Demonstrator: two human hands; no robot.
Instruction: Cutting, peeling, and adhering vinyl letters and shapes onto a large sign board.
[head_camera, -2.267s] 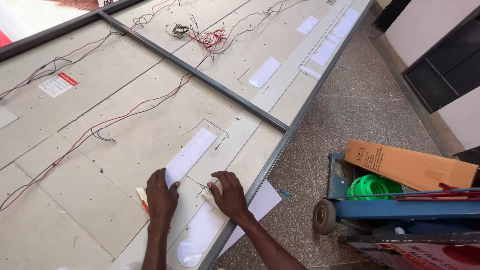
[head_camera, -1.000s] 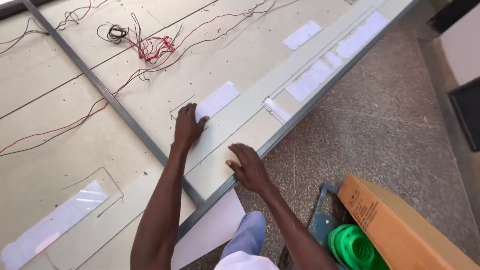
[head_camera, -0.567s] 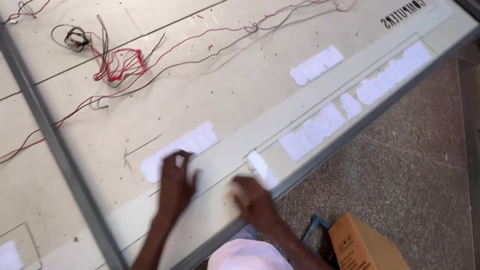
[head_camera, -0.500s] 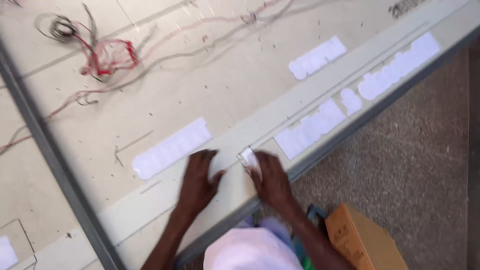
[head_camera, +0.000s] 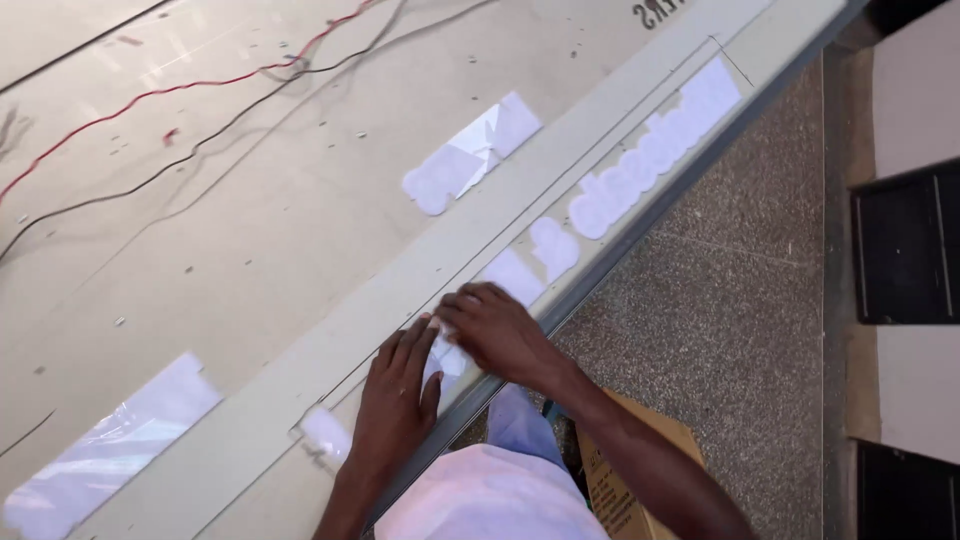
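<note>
A large beige panel lies flat on the floor, with a raised strip along its near edge. My left hand lies flat on that strip, fingers spread, holding nothing. Just to its right my right hand presses its fingertips on a white cut-out shape set into the strip. More white cut-out shapes run up the strip to the right of my hands. A small white piece sits left of my left hand.
Red and black wires trail over the panel's upper left. Two white patches lie on the panel. A metal frame borders the speckled floor. A cardboard box stands by my knee. Dark doorways at right.
I have moved rightward along the panel's edge. Both hands slid along the strip and now rest together on a white cut-out further along.
</note>
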